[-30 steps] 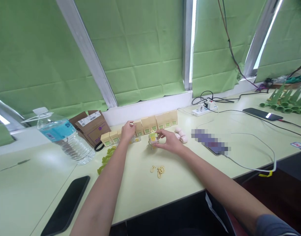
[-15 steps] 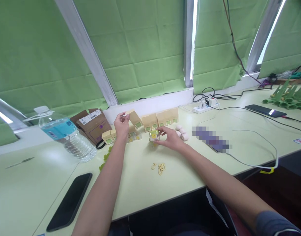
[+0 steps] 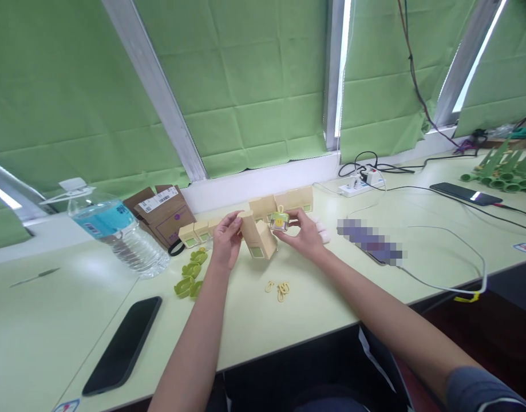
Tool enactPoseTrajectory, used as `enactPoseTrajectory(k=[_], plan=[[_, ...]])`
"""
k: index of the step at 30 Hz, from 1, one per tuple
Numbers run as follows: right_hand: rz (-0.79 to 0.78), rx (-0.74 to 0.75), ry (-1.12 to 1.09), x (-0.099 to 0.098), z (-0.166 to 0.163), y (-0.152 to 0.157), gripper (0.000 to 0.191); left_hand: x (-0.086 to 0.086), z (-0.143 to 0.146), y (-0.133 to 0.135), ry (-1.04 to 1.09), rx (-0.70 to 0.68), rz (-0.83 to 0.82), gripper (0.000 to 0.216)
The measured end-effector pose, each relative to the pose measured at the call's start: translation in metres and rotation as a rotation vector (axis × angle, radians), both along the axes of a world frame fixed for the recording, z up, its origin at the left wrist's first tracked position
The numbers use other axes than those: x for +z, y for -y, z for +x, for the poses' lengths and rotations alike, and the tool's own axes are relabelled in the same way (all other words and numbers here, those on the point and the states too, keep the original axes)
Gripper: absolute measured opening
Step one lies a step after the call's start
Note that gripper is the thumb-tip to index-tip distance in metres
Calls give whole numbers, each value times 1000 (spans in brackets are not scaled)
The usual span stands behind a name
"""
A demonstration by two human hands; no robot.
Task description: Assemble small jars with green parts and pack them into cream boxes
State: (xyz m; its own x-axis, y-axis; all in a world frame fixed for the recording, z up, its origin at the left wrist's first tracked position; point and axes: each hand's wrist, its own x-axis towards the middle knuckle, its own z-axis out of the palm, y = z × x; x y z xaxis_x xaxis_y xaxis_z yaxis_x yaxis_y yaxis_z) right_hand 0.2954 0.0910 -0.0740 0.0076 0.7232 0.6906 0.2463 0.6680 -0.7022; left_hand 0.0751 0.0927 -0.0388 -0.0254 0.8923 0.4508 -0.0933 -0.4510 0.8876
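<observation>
My left hand [image 3: 226, 240] is closed on a small tan cardboard box [image 3: 256, 236], held tilted above the table, with a green-framed patch low on its front and what looks like a raised flap. My right hand [image 3: 306, 233] pinches a small clear case [image 3: 280, 222] with green edging, a yellow figure inside and a yellow loop on top. The case is just right of the box. Several yellow loops [image 3: 283, 289] lie on the table in front of my hands. Green flower-shaped pieces [image 3: 191, 270] sit left of my left forearm.
More tan boxes [image 3: 293, 198] line the back wall. White rounded items [image 3: 323, 231] lie partly behind my right hand. A water bottle [image 3: 119, 232], a brown carton [image 3: 166, 216] and a black phone [image 3: 123, 346] stand or lie left. A power strip [image 3: 360, 187] and cables are back right.
My left hand has brought the box down and right, toward the middle. My right hand has lifted the clear case up and slightly right, beside the box. More green pieces now show.
</observation>
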Motion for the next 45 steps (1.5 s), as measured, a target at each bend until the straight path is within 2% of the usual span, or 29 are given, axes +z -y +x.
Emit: enactPoseTrajectory(k=[6, 9, 15, 21, 25, 27, 30, 36, 39, 41, 45], plan=[[-12, 56, -1, -1, -3, 3, 49, -6, 12, 20, 165, -199, -181, 32], [6, 100, 7, -5, -4, 1, 46, -7, 20, 24, 219, -260, -211, 33], [47, 166, 18, -7, -3, -2, 45, -16, 31, 23, 228, -273, -211, 37], [37, 182, 38, -5, -1, 2, 68, -17, 35, 24, 229, -255, -185, 43], [63, 167, 100, -1, -2, 7, 52, -13, 37, 28, 218, -288, -186, 44], [30, 169, 93, 1, -2, 8, 47, -10, 38, 30, 228, -309, -182, 43], [-62, 208, 58, 2, -1, 9, 48, -6, 39, 33, 278, -351, -210, 39], [-183, 438, -43, 1, 1, 10, 48, -3, 34, 36, 345, -450, -317, 39], [-192, 481, -69, 1, 0, 10, 50, -4, 34, 37, 330, -497, -326, 37], [-190, 484, -84, 1, -1, 11, 52, -4, 35, 37, 334, -487, -318, 37], [-182, 463, -110, 2, -2, 12, 58, -7, 37, 32, 332, -345, -315, 48]])
